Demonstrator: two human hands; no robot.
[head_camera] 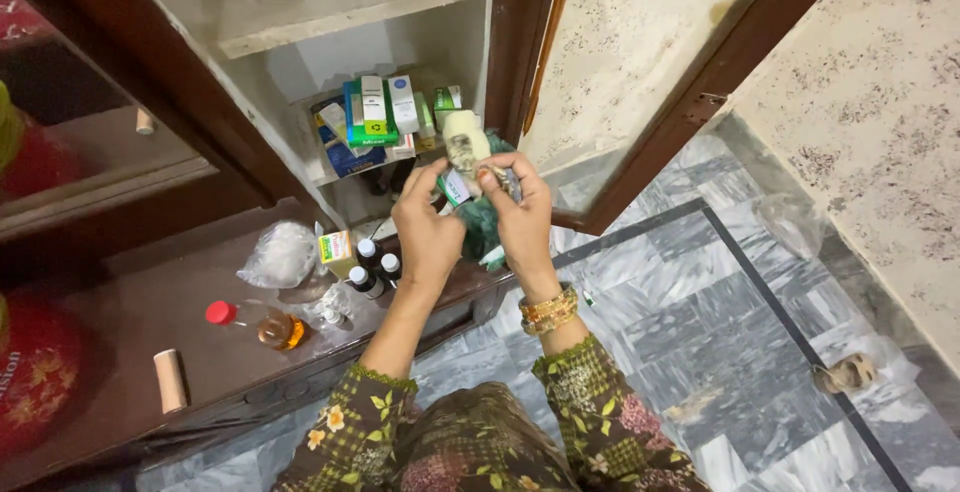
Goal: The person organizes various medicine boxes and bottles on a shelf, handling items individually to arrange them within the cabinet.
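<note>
Grasping one pale roll together, left hand and right hand hover just beside the cupboard's stacked medicine boxes.

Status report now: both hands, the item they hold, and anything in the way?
Left hand and right hand both grip a small pale bottle. Green bag behind hands. Medicine boxes on cabinet shelf beyond; nothing between.

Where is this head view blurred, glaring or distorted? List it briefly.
Head view: the left hand and right hand, with the pale bottle they hold, are slightly motion-blurred; the cabinet door frame bows from wide-angle distortion; light is soft and even, with faint sheen on the marble floor.
</note>
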